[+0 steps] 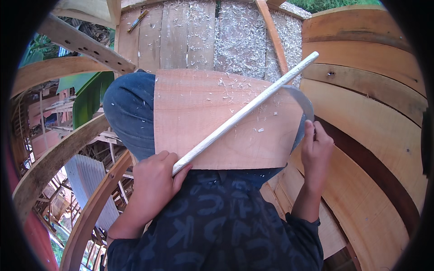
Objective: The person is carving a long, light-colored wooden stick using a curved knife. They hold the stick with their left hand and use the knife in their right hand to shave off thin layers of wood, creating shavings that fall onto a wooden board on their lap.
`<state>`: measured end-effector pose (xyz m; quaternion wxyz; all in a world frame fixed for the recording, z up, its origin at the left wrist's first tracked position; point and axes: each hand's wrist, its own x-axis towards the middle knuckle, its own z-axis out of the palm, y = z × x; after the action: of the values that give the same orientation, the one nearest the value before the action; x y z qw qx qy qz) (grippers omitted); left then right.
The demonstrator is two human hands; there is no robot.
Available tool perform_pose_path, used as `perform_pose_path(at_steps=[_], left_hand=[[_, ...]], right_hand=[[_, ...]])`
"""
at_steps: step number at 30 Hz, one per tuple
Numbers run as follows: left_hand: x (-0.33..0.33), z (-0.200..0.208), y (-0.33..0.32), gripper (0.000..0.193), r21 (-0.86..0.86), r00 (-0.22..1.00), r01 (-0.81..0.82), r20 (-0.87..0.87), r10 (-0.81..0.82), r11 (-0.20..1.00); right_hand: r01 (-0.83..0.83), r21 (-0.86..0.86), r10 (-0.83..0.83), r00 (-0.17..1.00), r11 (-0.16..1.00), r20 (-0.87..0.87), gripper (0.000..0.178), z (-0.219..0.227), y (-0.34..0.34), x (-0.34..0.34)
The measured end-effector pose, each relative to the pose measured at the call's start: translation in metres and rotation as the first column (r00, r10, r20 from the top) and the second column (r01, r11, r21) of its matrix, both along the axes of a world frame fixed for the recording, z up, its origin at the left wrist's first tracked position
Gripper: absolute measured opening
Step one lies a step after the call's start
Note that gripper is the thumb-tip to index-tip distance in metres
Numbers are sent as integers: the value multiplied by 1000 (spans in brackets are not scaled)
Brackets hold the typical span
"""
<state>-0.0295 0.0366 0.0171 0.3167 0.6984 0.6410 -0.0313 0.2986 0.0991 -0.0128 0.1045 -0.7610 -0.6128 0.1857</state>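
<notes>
A long, whittled pale wooden stick point(246, 108) slants across a plywood board point(199, 104) that lies over my lap. My left hand point(156, 174) is closed around the stick's near end, by the board's front edge. My right hand point(317, 147), off the board's right side, grips a knife with a broad, curved grey blade point(302, 101); its handle is hidden in the fist. The blade's far end passes beneath the stick near the stick's upper part; whether it touches the wood I cannot tell. Small shavings point(261, 130) are scattered on the board.
Ahead, a plank floor point(174, 36) is strewn with pale shavings point(239, 45). A narrow wooden strip point(273, 38) lies on it, and a small thin object point(138, 21) rests at the far left. A plank wall point(361, 95) rises on the right; wooden rails point(58, 158) run along the left.
</notes>
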Motion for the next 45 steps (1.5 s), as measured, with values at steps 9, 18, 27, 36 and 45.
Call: perform_pose_path(at_steps=[9, 18, 27, 36, 45], left_hand=[[3, 0, -3, 25, -42, 999, -42, -33, 40, 998], [6, -3, 2, 24, -50, 999, 4, -47, -7, 999], [8, -2, 1, 22, -49, 1000, -20, -19, 19, 999], [9, -4, -1, 25, 60, 1000, 13, -24, -11, 998], [9, -4, -3, 22, -5, 999, -9, -43, 8, 1000]], right_hand=[[-215, 41, 215, 976, 976, -14, 35, -24, 6, -28], [-333, -16, 330, 939, 943, -99, 34, -6, -24, -60], [-121, -20, 122, 993, 992, 10, 37, -13, 9, -25], [-398, 32, 398, 917, 917, 2, 37, -14, -18, -50], [43, 26, -47, 982, 999, 184, 38, -16, 9, 17]])
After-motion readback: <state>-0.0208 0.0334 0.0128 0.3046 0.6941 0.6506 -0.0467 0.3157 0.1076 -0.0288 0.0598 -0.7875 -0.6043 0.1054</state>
